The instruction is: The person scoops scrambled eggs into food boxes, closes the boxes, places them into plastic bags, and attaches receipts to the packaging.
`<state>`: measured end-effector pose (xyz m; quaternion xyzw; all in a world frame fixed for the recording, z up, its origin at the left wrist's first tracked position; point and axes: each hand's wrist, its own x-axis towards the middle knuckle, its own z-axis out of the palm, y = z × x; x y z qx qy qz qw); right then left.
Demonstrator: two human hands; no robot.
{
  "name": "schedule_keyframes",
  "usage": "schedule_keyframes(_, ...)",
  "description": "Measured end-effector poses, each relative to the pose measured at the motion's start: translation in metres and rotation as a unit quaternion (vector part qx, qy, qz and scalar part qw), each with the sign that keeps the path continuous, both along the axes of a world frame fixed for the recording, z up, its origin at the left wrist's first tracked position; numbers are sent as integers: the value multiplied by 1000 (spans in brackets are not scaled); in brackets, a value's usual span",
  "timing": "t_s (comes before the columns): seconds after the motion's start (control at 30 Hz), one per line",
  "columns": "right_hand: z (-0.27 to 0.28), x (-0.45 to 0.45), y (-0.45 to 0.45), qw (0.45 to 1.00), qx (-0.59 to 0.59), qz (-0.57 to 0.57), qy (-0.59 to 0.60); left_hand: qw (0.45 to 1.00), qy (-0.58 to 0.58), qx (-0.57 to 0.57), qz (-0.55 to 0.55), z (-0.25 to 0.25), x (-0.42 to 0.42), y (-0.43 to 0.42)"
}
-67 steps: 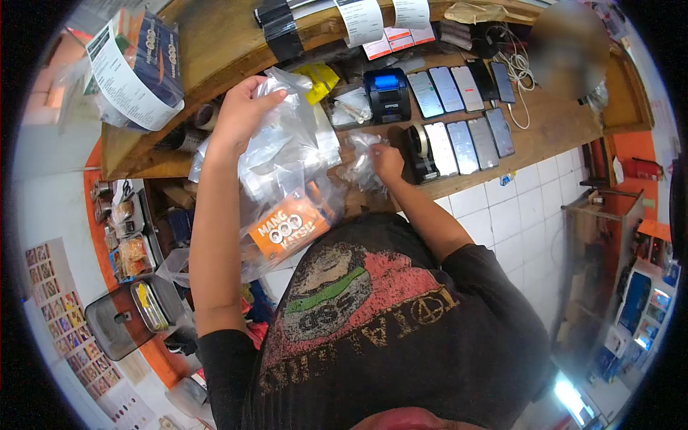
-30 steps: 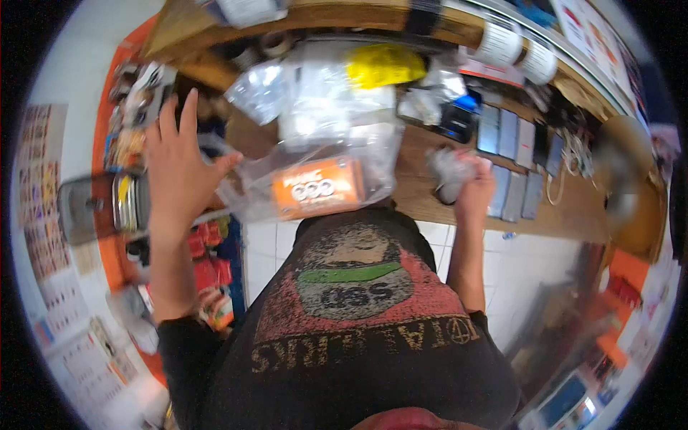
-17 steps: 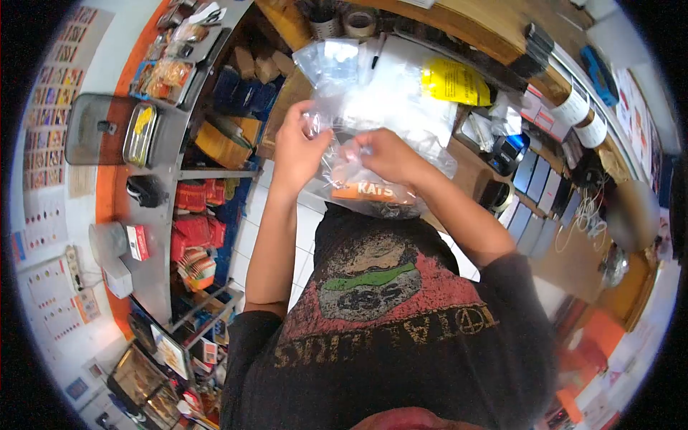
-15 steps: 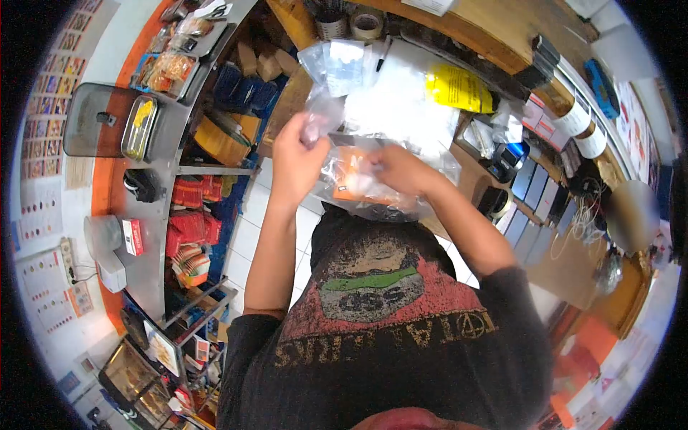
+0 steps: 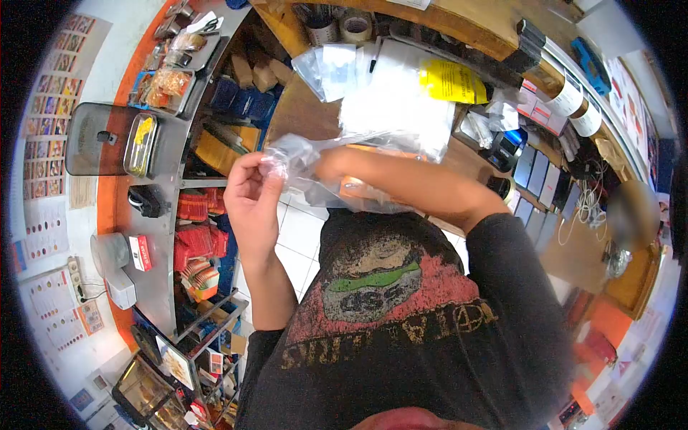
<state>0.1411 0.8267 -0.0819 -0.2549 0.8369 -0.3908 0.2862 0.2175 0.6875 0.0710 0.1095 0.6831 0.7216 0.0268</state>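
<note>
My left hand [image 5: 252, 201] pinches the gathered end of a clear plastic bag [image 5: 290, 159] at the table's near left edge. My right hand [image 5: 335, 165] is smeared by motion beside that gathered plastic, its forearm lying across the bag. The right fingers are hidden, so their grip does not show. An orange item [image 5: 352, 188] shows through the plastic below the right forearm. Beyond the hands lie a stack of white sheets [image 5: 394, 107] with a black pen [image 5: 375, 57] on it, and small clear plastic bags [image 5: 335, 68].
A yellow packet [image 5: 451, 80] lies at the back right of the sheets. Tape rolls [image 5: 356, 29] stand at the back under a wooden shelf. To the left runs a metal shelf [image 5: 163, 215] bearing a lidded container [image 5: 141, 145]. White cables [image 5: 591, 204] hang at the right.
My left hand has moved left and toward my body with the plastic. My right hand has swung left across the bag, and its forearm now covers much of the orange item.
</note>
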Motion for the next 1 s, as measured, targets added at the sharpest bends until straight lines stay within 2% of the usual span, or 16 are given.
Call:
schedule_keyframes(0.07, 19, -4, 15, 933, 197, 283, 101, 999, -16, -5, 36, -12, -2, -15)
schedule_keyframes(0.1, 35, -3, 24, 932, 196, 290, 98, 998, -24, -6, 56, -16, -3, -20)
schedule_keyframes(0.17, 62, 0, 42, 974, 132, 171, 71, 997, -41, -6, 61, -18, -4, -22)
schedule_keyframes(0.23, 89, 8, 50, 980, 84, 158, 81, 998, -39, 21, 42, -16, -4, -17)
schedule_keyframes(0.3, 107, 19, 47, 965, 210, 146, 64, 998, -49, 31, 37, -15, -5, -15)
schedule_keyframes(0.33, 100, 27, 42, 971, 208, 109, 52, 997, -58, 40, 27, -15, -4, -13)
schedule_keyframes(0.43, -67, 14, -7, 980, 131, 123, 86, 998, -46, 27, 18, -6, 0, -3)
schedule_keyframes(0.5, -59, 11, -17, 984, 116, 109, 81, 999, -34, 13, 3, -2, 2, 0)
schedule_keyframes(0.57, -33, 10, -18, 969, 161, 167, 88, 1000, -19, -1, -7, 0, 1, 1)
schedule_keyframes(0.67, 11, 9, 2, 901, 243, 331, 138, 999, -14, 29, -19, -2, -1, 0)
schedule_keyframes(0.73, 43, 15, 28, 888, 235, 368, 142, 991, -4, 126, -47, -8, -2, 1)
schedule_keyframes(0.77, 55, 21, 46, 904, 202, 354, 128, 991, -6, 128, -45, -11, -2, 2)
schedule_keyframes(0.83, 83, 40, 101, 981, -29, 191, -16, 985, 48, 151, -74, -15, -8, 5)
schedule_keyframes(0.9, 123, 64, 147, 992, 31, 76, -98, 983, 50, 157, -78, -17, -12, 9)
schedule_keyframes(0.97, 166, 85, 180, 964, 229, 70, -118, 981, 52, 164, -86, -17, -18, 14)
schedule_keyframes(1.0, 165, 98, 201, 963, 231, 64, -121, 978, 25, 181, -96, -14, -21, 15)
